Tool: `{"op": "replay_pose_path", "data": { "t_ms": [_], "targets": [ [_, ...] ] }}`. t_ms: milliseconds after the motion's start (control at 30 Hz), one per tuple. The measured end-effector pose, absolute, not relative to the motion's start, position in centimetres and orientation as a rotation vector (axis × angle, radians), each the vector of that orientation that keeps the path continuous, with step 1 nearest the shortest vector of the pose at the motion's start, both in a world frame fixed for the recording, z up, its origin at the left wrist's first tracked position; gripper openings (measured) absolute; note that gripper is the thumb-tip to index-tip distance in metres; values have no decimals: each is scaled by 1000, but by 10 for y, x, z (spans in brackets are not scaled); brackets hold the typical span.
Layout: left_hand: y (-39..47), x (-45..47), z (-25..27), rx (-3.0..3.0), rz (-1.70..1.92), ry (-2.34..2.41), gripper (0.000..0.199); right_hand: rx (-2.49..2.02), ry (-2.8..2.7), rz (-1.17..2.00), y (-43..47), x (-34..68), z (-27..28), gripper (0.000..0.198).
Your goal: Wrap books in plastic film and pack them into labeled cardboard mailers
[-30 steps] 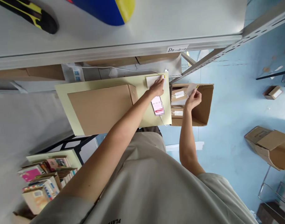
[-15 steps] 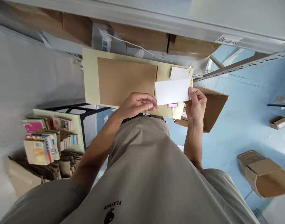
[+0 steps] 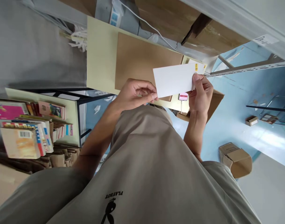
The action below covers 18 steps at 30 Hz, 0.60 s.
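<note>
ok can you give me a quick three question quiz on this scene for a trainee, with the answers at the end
1. Which hand grips the white card by its yellow-marked end: A) left hand, B) right hand, C) neither?

2. True or false: the phone lies beside the brown cardboard, not on it.

3. Fill the gap: the books are on the person's ____ side.

Key: 1 B; 2 true; 3 left.

Two hands (image 3: 136, 95) (image 3: 201, 95), two white cards (image 3: 173, 81) (image 3: 200, 69), one phone (image 3: 183, 96)
</note>
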<state>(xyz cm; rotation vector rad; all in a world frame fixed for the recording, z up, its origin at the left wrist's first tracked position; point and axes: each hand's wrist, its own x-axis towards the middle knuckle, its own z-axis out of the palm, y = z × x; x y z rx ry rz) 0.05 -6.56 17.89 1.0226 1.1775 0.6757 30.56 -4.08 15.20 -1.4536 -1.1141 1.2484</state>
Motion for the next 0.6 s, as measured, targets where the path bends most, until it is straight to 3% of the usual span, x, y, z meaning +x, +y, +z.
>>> {"op": "replay_pose_path", "data": {
  "t_ms": [433, 600],
  "targets": [
    [-61, -166, 177, 1188, 853, 933, 43, -1535, -1239, 1240, -36, 134, 152, 59],
    [-63, -217, 167, 1236, 901, 985, 44, -1668, -1473, 1092, -45, 57, 157, 53]
  ]
}}
